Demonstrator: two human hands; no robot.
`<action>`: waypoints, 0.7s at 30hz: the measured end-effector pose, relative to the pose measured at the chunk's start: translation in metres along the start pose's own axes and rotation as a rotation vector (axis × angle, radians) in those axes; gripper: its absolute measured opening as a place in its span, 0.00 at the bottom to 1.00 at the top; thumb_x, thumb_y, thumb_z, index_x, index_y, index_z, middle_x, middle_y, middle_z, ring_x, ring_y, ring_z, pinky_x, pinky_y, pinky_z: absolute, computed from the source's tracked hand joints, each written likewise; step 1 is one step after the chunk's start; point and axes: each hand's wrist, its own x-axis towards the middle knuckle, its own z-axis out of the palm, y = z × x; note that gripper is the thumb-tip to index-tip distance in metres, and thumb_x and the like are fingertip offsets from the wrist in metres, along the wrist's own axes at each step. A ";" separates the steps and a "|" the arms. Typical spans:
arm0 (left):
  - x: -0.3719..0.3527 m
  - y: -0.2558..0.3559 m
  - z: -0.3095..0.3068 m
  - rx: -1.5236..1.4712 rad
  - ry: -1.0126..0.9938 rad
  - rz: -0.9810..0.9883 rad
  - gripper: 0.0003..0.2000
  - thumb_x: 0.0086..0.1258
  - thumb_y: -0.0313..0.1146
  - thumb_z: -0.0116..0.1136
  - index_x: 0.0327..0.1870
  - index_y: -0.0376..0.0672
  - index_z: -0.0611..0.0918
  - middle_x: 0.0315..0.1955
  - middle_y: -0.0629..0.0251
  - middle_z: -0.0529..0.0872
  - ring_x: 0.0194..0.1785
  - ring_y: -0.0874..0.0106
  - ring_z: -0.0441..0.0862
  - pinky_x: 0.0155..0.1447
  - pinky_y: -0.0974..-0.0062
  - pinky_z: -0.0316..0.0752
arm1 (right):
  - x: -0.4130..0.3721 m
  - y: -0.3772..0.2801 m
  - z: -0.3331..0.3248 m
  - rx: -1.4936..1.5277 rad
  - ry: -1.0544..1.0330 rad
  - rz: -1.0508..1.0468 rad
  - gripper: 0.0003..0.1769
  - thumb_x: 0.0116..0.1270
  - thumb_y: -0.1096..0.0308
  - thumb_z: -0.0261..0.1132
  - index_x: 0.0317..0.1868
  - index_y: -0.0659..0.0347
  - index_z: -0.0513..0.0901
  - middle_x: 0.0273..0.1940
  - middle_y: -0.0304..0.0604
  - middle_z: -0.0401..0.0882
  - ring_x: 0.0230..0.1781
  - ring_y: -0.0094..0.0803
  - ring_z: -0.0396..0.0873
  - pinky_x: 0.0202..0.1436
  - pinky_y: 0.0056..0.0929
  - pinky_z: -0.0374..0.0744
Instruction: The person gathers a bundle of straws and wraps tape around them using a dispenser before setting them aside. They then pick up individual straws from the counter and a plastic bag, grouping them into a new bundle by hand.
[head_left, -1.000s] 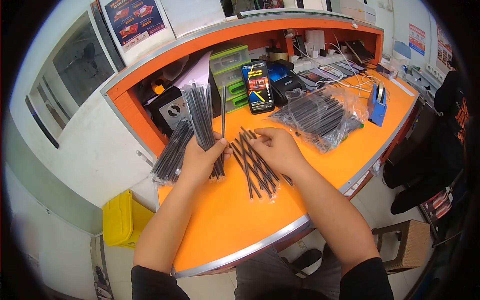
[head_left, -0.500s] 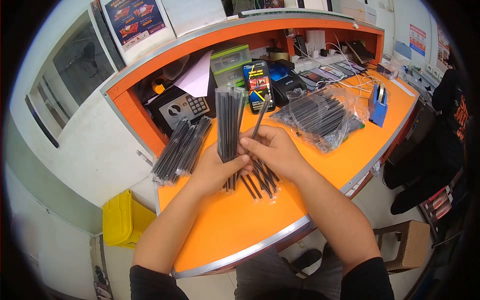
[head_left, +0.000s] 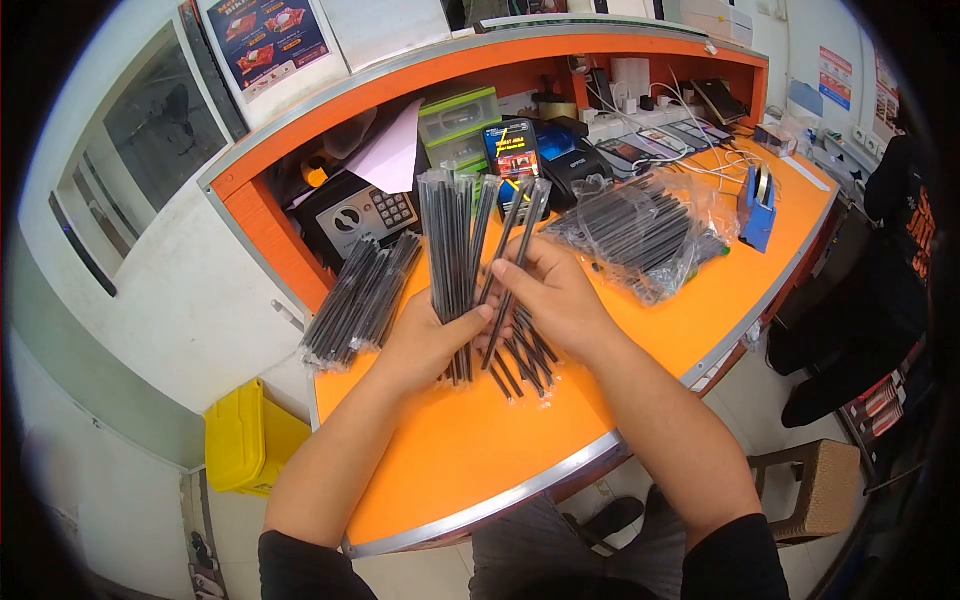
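A thick upright bundle of black straws in clear wrappers (head_left: 450, 245) is gripped by my left hand (head_left: 425, 335), its thumb pressed across the front. My right hand (head_left: 550, 295) touches the bundle's right side and pinches a couple of wrapped straws (head_left: 520, 245), which lean to the right. Below my hands, several loose wrapped straws (head_left: 528, 362) lie on the orange table (head_left: 450, 460). Two bundles of wrapped straws (head_left: 362, 300) rest left of my left hand. Beyond my right hand lies a clear plastic bag (head_left: 655, 235) with many more black straws inside.
A lit phone (head_left: 512, 155) stands upright behind the bundle, beside a black device (head_left: 575, 165). A safe (head_left: 360, 220) sits under the shelf. At the right are a blue tape dispenser (head_left: 757, 210), cables and phones. A stool (head_left: 815, 490) and a person in black (head_left: 890, 260) are further right.
My right hand now holds a couple of straws where one stood out before. The bundle's tops have spread apart and shifted slightly left in my left hand.
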 end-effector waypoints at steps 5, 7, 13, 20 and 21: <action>0.004 -0.012 -0.009 0.024 0.054 0.047 0.09 0.77 0.30 0.59 0.50 0.34 0.78 0.38 0.59 0.87 0.40 0.70 0.87 0.44 0.74 0.83 | 0.008 -0.003 -0.005 0.080 0.211 -0.030 0.08 0.82 0.66 0.54 0.51 0.63 0.72 0.36 0.47 0.85 0.32 0.29 0.87 0.29 0.24 0.82; 0.002 -0.005 -0.009 0.049 0.121 0.018 0.08 0.77 0.30 0.58 0.49 0.34 0.79 0.37 0.59 0.87 0.37 0.71 0.87 0.41 0.76 0.82 | 0.006 -0.010 -0.012 0.087 0.226 0.045 0.09 0.82 0.66 0.53 0.51 0.63 0.72 0.36 0.48 0.85 0.32 0.31 0.87 0.30 0.24 0.83; 0.007 0.000 -0.019 0.040 0.210 0.031 0.11 0.76 0.29 0.57 0.53 0.34 0.76 0.34 0.59 0.86 0.34 0.71 0.87 0.36 0.77 0.79 | 0.002 -0.002 -0.012 -0.138 0.109 0.226 0.13 0.79 0.68 0.55 0.58 0.66 0.72 0.33 0.47 0.86 0.27 0.31 0.86 0.30 0.26 0.82; 0.006 -0.002 -0.012 -0.002 0.190 0.038 0.10 0.76 0.27 0.52 0.53 0.33 0.73 0.34 0.58 0.86 0.34 0.69 0.88 0.34 0.77 0.80 | -0.001 0.001 -0.011 -0.588 0.176 0.153 0.24 0.72 0.68 0.64 0.64 0.72 0.76 0.30 0.48 0.87 0.28 0.31 0.86 0.35 0.29 0.82; 0.006 -0.002 -0.011 0.003 0.189 0.034 0.10 0.76 0.27 0.52 0.52 0.33 0.73 0.34 0.58 0.86 0.35 0.69 0.88 0.34 0.77 0.81 | -0.002 -0.002 -0.009 -0.644 0.181 0.124 0.24 0.71 0.67 0.64 0.64 0.72 0.76 0.31 0.49 0.87 0.28 0.32 0.86 0.36 0.30 0.82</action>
